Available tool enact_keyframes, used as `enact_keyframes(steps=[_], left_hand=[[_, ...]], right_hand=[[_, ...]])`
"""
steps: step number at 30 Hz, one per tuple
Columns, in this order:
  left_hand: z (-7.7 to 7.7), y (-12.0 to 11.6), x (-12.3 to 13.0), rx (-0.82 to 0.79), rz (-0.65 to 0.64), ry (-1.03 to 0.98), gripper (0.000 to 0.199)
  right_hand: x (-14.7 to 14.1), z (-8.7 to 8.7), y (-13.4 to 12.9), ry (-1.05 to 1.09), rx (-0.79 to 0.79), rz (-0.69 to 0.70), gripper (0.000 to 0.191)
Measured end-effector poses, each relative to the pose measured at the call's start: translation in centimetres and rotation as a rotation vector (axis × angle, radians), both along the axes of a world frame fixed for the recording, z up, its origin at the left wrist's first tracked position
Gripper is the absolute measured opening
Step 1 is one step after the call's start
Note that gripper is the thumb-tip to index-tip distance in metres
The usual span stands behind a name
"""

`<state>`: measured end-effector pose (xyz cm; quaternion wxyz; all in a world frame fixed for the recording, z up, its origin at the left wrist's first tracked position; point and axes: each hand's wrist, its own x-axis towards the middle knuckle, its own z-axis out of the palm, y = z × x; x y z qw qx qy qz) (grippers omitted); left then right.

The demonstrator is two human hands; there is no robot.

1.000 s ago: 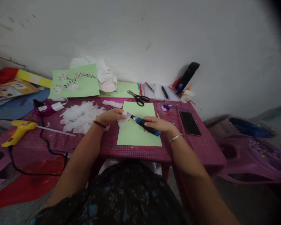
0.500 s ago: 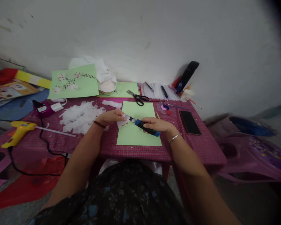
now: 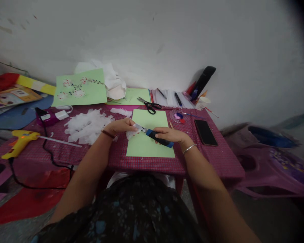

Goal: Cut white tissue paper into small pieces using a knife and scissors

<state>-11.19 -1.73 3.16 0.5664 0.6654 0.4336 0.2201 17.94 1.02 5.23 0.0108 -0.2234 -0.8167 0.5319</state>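
Observation:
My left hand (image 3: 124, 125) pinches a small white piece of paper (image 3: 138, 127) above the left side of a light green sheet (image 3: 149, 148). Wrapped in my right hand (image 3: 168, 134) is a blue and black handled tool (image 3: 160, 138). Its metal tip touches or nearly touches the white piece; the exact contact is too small to tell. The green sheet lies on a red checked cloth (image 3: 147, 163). Black scissors (image 3: 150, 105) rest just behind it, and a pile of white paper scraps (image 3: 87, 126) lies left of my left hand.
A yellow glue gun (image 3: 22, 141) with a black cord lies at the left. A green sheet with flowers (image 3: 79, 87) leans at the back. On the right are a phone (image 3: 206, 132), a black bottle-like object (image 3: 204, 81) and a brush (image 3: 192, 115).
The white piece and the tool's metal tip have shifted slightly against each other. Both hands stay in nearly the same place.

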Motion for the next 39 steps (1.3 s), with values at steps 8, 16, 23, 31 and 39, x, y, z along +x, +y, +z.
enact_keyframes(steps=[8,16,23,31,39], left_hand=[[-0.7,0.2,0.2,-0.031,0.006,0.023,0.02],[-0.8,0.4,-0.5,-0.046,-0.087,-0.008,0.018],[-0.5,0.3,-1.2,-0.025,-0.057,0.013,0.015],[-0.9,0.2,-0.2,-0.083,0.311,-0.066,0.015],[-1.6,1.8,-0.9,-0.093,0.561,-0.293,0.005]], right_hand=[[-0.2,-0.1,-0.1,0.015,-0.001,-0.007,0.024],[0.5,-0.3,0.5,0.001,-0.051,-0.003,0.029],[0.8,-0.7,0.7,0.053,-0.055,-0.118,0.025],[-0.2,-1.1,0.8,-0.004,0.102,-0.255,0.02],[-1.1,-2.3,1.3,-0.251,0.546,-0.35,0.013]])
